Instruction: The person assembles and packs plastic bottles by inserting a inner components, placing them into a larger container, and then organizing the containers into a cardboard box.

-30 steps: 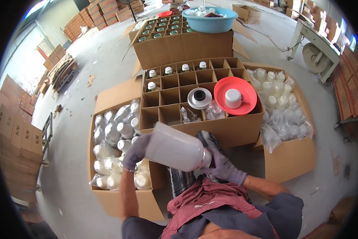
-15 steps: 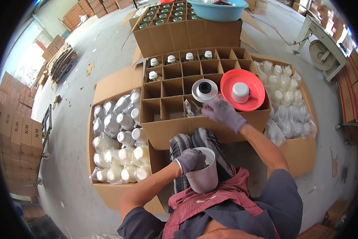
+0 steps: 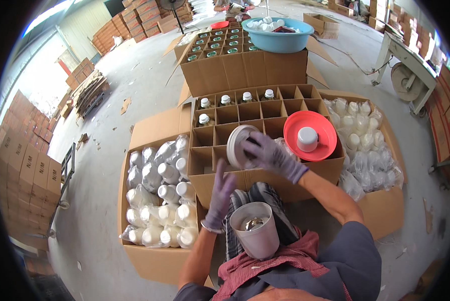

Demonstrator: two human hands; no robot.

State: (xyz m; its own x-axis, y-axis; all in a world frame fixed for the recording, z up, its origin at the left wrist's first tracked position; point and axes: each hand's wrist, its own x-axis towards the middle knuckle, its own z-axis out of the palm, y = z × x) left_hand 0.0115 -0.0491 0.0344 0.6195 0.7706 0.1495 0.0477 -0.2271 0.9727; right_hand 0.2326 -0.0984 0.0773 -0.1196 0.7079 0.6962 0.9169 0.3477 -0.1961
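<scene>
Right hand, in a purple glove, was closed on a round white lid and held it over the divided carton, near the front-middle cells. Left hand, also gloved, was lifted with its fingers spread and gripped nothing. It hung between the carton's front wall and the open white jar. The jar sat in the person's lap, mouth up and tilted toward the camera, with something shiny inside that I couldn't identify.

Risks as I judged them:
- The jar had no hand on it. A knee shift could tip it and spill the contents.
- The lid was gripped at its rim with gloved fingertips, so it could slip down into an empty cell.
- The red dish sat across the cell dividers with a small white cap on it, just beside the working hand. An elbow bump could knock it off.

Counts:
- Capped bottles in the divided carton: 4 visible, three in the back row and one in the row in front of it. The hand hid some cells.
- One red dish, one white cap on it, one lid in hand, one open jar.
- Left box: wrapped white bottles, about 15 visible, exact count unclear.
- Right box: more bagged white bottles, too jumbled to count.
- Far carton: green-topped bottles in cells, roughly a dozen showing. One blue basin of white caps sat on top of it.
</scene>
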